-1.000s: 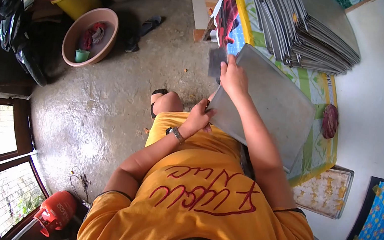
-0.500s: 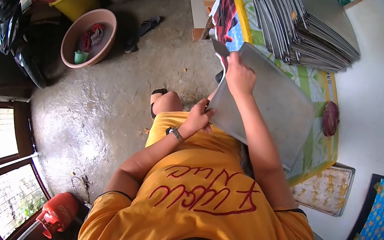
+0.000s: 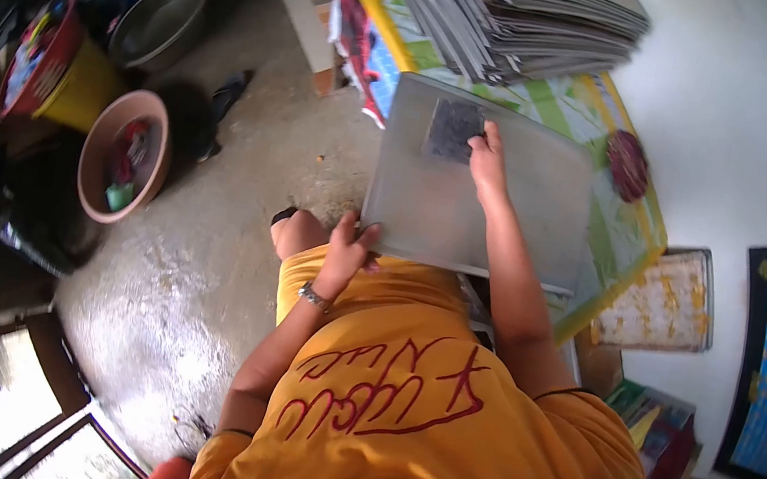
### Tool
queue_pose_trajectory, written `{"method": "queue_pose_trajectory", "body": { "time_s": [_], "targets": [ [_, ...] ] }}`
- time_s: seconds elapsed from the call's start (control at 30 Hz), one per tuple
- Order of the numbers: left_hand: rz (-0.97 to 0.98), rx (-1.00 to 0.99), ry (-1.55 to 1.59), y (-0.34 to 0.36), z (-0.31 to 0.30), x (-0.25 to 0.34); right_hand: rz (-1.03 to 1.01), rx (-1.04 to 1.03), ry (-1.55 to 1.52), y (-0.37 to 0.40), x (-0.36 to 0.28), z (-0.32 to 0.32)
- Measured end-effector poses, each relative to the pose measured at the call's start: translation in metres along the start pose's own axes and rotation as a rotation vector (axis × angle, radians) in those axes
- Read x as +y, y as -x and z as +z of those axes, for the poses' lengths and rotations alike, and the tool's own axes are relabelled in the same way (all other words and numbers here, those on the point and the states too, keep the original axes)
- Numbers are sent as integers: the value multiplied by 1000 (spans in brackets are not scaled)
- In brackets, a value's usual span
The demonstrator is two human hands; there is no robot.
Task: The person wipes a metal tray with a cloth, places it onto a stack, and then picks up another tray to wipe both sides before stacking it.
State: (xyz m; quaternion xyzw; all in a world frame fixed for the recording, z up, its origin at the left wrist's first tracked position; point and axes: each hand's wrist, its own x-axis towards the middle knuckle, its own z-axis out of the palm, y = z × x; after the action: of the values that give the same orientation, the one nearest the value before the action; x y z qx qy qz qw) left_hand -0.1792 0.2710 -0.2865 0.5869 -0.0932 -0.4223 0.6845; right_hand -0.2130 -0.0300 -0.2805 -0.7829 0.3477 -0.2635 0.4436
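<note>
A flat grey metal tray [image 3: 518, 222] lies tilted over my lap and the edge of a covered table. My left hand [image 3: 348, 252], with a watch on the wrist, grips the tray's near left corner. On the tray's upper part, my right hand [image 3: 488, 163] pinches the right edge of a dark, flat rectangular piece [image 3: 453, 131]. The piece lies flat against the metal; its exact kind cannot be made out. Beyond the tray rises a stack of similar metal trays [image 3: 531, 26].
A green-and-white patterned cover with yellow edging [image 3: 622, 239] is on the table, with a maroon oval item [image 3: 627, 166] on it. A stained tray [image 3: 662, 301] leans by the wall. Left on the floor are a pink basin [image 3: 96, 202] and a grey basin [image 3: 158, 21].
My right hand has brought the dark piece from the tray's left edge onto its surface. The tray now lies flatter, and the view has shifted and turned.
</note>
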Motion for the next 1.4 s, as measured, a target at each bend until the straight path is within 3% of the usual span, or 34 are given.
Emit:
{"method": "queue_pose_trajectory", "body": {
  "time_s": [0.07,0.1,0.13,0.2,0.27,0.33,0.43,0.47,0.5,0.6,0.7,0.8,0.9,1.03,1.13,1.17,1.23,1.33,1.37,1.4],
  "targets": [
    [-50,-25,2,0,-4,-2,107,65,11,0,29,-48],
    [-62,-32,-15,3,-3,4,184,379,8,4,34,-62],
    [-81,-45,-22,6,-2,7,288,226,87,0,45,-102],
    [-114,-37,-28,8,-2,8,358,301,236,16,26,-155],
    [-101,-24,-53,14,4,20,309,513,522,15,57,-197],
    [-84,-17,-67,16,8,25,570,594,788,20,32,-220],
    [-63,-10,-88,17,15,32,635,450,775,6,67,-220],
    [-64,-2,-108,20,19,40,474,363,697,2,73,-204],
    [-66,7,-126,21,23,44,485,299,876,8,19,-173],
    [-124,-7,-160,19,19,44,318,144,992,12,7,-135],
    [-105,-43,-142,17,15,37,542,410,757,-21,57,-202],
    [-129,-42,-127,16,18,37,501,315,721,-12,28,-158],
    [-128,-39,-149,15,20,38,80,150,887,28,-14,-66],
    [-144,-89,-156,14,7,24,453,371,714,-7,0,-124],
    [-216,-123,-138,16,17,15,519,393,657,0,0,-124],
    [-244,-153,-119,12,21,9,451,273,682,11,-18,-90],
    [-245,-207,-99,12,31,6,102,125,769,51,-39,-25],
    [-240,-238,-151,14,30,11,222,62,687,40,-37,-29],
    [-229,-247,-176,15,28,12,403,194,648,19,-26,-52],
    [-217,-254,-196,15,27,12,459,289,601,1,-9,-85]
  ]
}}
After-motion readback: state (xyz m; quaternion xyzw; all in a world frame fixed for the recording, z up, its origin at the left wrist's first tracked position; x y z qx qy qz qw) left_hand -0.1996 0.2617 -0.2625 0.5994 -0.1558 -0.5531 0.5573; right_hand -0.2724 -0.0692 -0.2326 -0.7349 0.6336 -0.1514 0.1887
